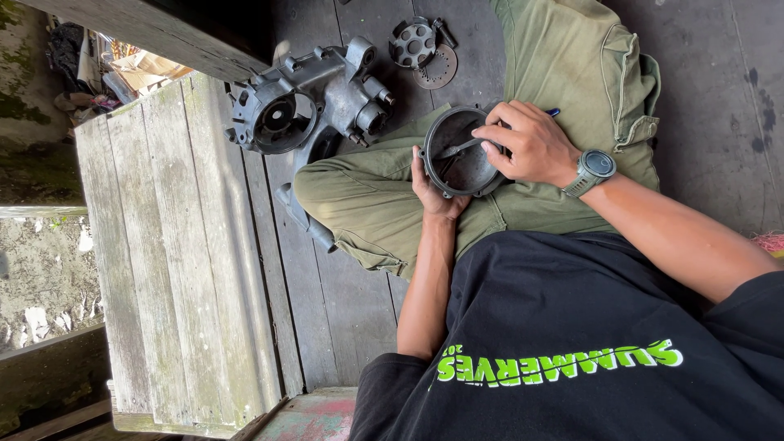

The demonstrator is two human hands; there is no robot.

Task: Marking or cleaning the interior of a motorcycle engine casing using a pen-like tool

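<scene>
There is a single view, from a camera worn on the person's head, and it looks steeply down over the chest of a black T-shirt (572,343) onto the lap. The picture is turned sideways: the person's body fills the lower right, and the folded legs in olive trousers (572,57) run toward the top edge. The camera sits close, so both forearms cross the frame and the left hand (437,192) and right hand (531,147) lie near the centre. Beyond the knees the view takes in grey wooden floor planks (171,245) on the left, with a strip of ground at the far left edge.
</scene>
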